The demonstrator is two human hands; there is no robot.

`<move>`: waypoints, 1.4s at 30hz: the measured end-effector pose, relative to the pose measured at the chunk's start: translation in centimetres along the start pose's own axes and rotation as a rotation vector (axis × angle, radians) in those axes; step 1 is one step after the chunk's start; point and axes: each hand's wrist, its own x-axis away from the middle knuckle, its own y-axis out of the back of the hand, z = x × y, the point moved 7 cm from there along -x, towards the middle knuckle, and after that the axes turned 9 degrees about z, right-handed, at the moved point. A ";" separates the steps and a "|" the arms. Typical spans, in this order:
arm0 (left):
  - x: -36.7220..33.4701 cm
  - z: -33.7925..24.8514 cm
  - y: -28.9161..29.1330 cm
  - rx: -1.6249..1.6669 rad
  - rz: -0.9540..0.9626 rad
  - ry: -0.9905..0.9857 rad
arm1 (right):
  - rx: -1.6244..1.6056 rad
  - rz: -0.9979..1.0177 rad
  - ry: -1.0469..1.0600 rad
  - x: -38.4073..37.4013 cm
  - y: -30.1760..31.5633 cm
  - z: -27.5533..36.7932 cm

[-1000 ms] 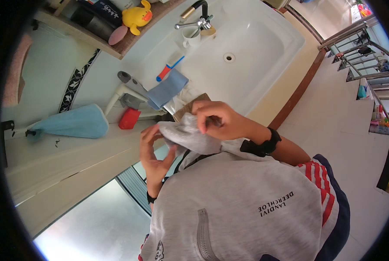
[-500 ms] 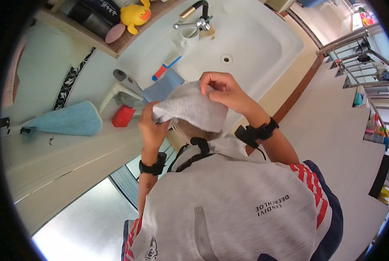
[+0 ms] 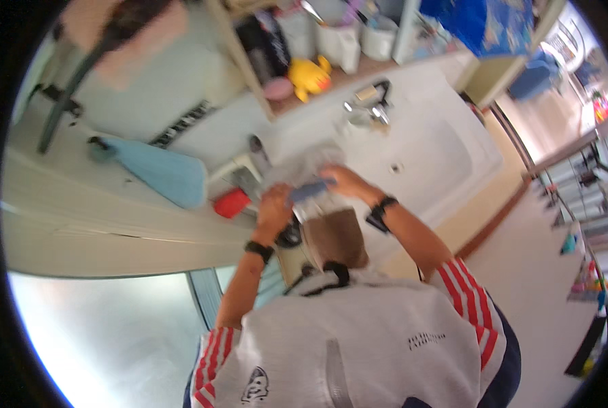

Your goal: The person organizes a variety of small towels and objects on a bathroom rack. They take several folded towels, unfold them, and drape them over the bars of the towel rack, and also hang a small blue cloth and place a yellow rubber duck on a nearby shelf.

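Observation:
A small blue cloth (image 3: 310, 191) is stretched between my two hands at the near left corner of the sink. My left hand (image 3: 274, 209) is closed on its left end, and my right hand (image 3: 347, 183) pinches its right end. Just beyond them a light grey cloth (image 3: 307, 165) lies bunched on the sink ledge, blurred by motion. A grey-handled tool (image 3: 257, 151) and a red object (image 3: 232, 202) are to the left of my hands.
The white sink (image 3: 447, 160) has a faucet (image 3: 379, 105) with a white cup (image 3: 358, 122) under it. A shelf above holds a yellow toy duck (image 3: 309, 78) and cups. A light blue towel (image 3: 161, 173) hangs at left; a railing rack stands at right.
The grey cloth has left my hands and lies on the ledge. Both hands have taken hold of the blue cloth that lay there. The view has shifted, showing more shelf.

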 end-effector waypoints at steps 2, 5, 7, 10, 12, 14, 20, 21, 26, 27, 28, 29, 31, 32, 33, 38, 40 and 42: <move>0.6 0.5 0.2 0.215 0.065 0.114 | -0.045 0.069 -0.088 0.2 -0.2 2.2; 0.3 -1.4 6.9 0.368 -0.140 -0.015 | 0.123 -0.148 0.208 0.1 3.7 10.5; 0.2 -2.8 15.3 0.400 -0.366 -0.015 | 0.150 -0.206 0.313 -0.1 8.4 18.4; 1.4 -4.7 27.4 0.302 -0.799 -0.119 | 0.261 -0.392 0.520 0.3 13.6 29.1; 2.4 -6.5 35.0 0.246 -0.984 -0.119 | 0.304 -0.515 0.624 1.5 17.5 35.0; 2.7 -8.3 41.0 0.038 -1.167 -0.175 | 0.327 -0.654 0.716 2.4 21.1 39.2; -1.0 -10.4 48.7 -0.120 -1.087 -0.124 | 0.269 -1.007 0.782 0.2 30.2 47.2; -1.9 -9.0 48.9 0.053 -1.039 -0.117 | 0.265 -1.002 0.782 -0.8 31.0 47.9; -4.3 -9.9 50.8 0.279 -1.031 -0.435 | -0.026 -0.820 0.838 -2.5 34.5 47.7; -3.8 -9.5 51.6 0.342 -1.051 -0.562 | 0.021 -0.930 0.926 -0.6 34.2 49.2; -3.3 -9.2 52.0 0.411 -1.069 -0.688 | -0.008 -0.932 1.019 -0.2 34.0 49.9; -2.1 -9.4 52.5 0.425 -1.126 -0.791 | 0.048 -0.977 1.148 1.0 33.6 51.4; 1.4 -9.3 52.6 0.313 -1.209 -0.761 | 0.122 -1.002 1.202 2.7 31.4 52.8; -0.1 -11.6 51.1 0.303 -1.214 -0.734 | 0.251 -1.049 1.135 5.5 32.5 51.5; -0.1 -11.8 49.8 0.314 -1.224 -0.717 | 0.136 -1.002 1.218 5.7 32.6 50.5; 6.3 -9.3 44.3 0.126 -1.055 -0.633 | 0.008 -0.907 1.245 6.9 26.8 46.5; 6.4 -10.8 38.9 0.197 -0.904 -0.672 | 0.095 -0.865 1.161 9.6 25.3 44.0; 6.3 -11.6 33.9 0.396 -0.799 -0.716 | 0.042 -0.684 1.015 11.8 23.7 40.6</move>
